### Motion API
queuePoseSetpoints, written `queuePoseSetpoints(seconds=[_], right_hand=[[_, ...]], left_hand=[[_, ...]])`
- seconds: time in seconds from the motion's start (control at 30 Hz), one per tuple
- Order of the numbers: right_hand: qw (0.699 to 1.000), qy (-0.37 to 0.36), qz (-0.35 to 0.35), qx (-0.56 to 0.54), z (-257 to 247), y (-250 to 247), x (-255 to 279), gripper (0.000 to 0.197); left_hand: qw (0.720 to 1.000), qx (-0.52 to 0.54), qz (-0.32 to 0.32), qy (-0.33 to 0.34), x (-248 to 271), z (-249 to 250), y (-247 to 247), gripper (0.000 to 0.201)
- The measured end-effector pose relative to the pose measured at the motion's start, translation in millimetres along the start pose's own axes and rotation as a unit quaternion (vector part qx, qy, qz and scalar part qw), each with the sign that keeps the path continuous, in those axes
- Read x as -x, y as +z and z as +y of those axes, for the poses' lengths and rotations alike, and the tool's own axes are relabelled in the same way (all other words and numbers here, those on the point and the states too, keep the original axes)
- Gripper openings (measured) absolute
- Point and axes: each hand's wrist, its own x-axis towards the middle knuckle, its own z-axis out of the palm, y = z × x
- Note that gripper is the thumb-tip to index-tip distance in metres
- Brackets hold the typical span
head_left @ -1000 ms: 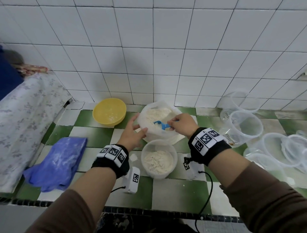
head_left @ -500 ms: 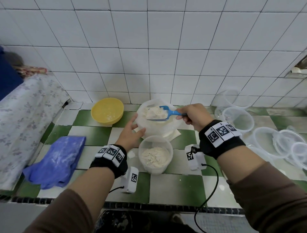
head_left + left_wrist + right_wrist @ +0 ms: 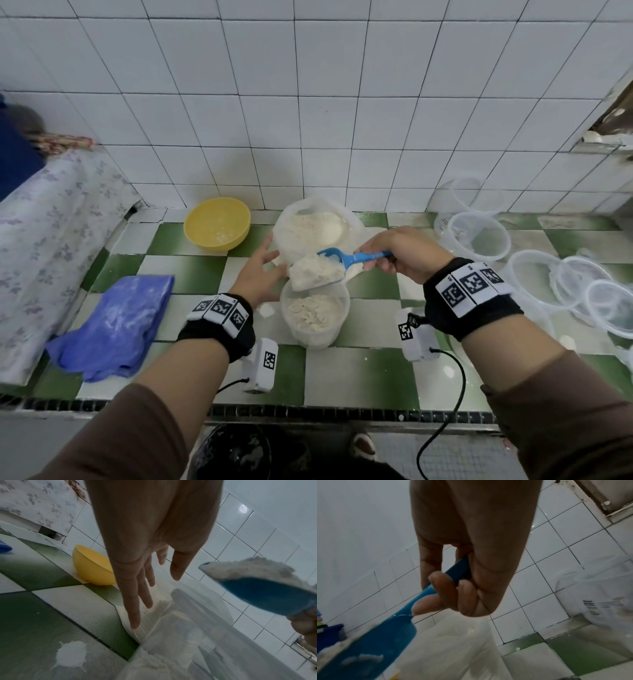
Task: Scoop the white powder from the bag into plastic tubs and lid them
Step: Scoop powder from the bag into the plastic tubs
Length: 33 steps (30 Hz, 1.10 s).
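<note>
My left hand [image 3: 259, 274] is flat, fingers straight, near the bag [image 3: 310, 230] (touching or not, I can't tell). The tub [image 3: 314, 313], partly full, sits just in front of the bag. My right hand [image 3: 404, 253] is curled tight round the handle of the blue scoop [image 3: 337, 265], heaped with white powder [image 3: 317, 272] over the tub's far rim. Best bet: centre the scoop over the opening, tip slowly, keep the left hand clear.

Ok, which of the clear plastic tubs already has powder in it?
The tub directly under the loaded blue scoop, in front of the bag. The tubs stacked at the right look empty.
</note>
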Motion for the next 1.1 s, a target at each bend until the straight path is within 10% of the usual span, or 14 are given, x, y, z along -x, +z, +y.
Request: queuePoseSetpoints(seconds=[0.63,1.1], right_hand=[[0.944,-0.150,-0.026,0.294,32,12,3,0.017],[0.967,-0.131,-0.032,0.218,27,5,-1,0.014]], left_hand=[[1.000,0.013,-0.007,0.007,3,-3,1,0.075],[1.000,0.019,-0.001,-0.008,1,-1,-1,0.070]])
